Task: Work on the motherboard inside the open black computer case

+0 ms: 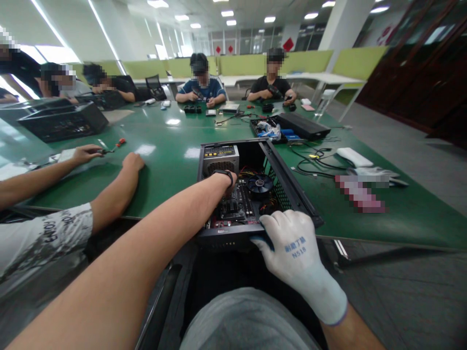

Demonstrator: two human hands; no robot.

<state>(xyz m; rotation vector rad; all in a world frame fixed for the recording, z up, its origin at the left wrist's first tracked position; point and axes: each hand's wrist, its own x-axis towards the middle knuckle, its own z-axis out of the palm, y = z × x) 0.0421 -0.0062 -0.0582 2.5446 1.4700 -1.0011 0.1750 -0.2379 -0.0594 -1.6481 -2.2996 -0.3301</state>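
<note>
An open black computer case (292, 187) lies in front of me at the table's near edge. Inside are a power supply (221, 158), a motherboard (233, 209) and a round black fan (260, 183). My bare left hand (231, 189), with a black band at the wrist, reaches into the case beside the power supply. Its fingers are hidden, so what it touches cannot be made out. My right hand (290, 238), in a white glove, grips the case's near edge, fingers over the top and thumb below.
Cables (315, 163), a glove (379, 176) and a white box (353, 157) lie on the green table (164, 170) to the right. Beyond the case is another black case (304, 125). A neighbour's forearms (113, 194) rest at left, near a red-handled tool (120, 142). Several people work around the table.
</note>
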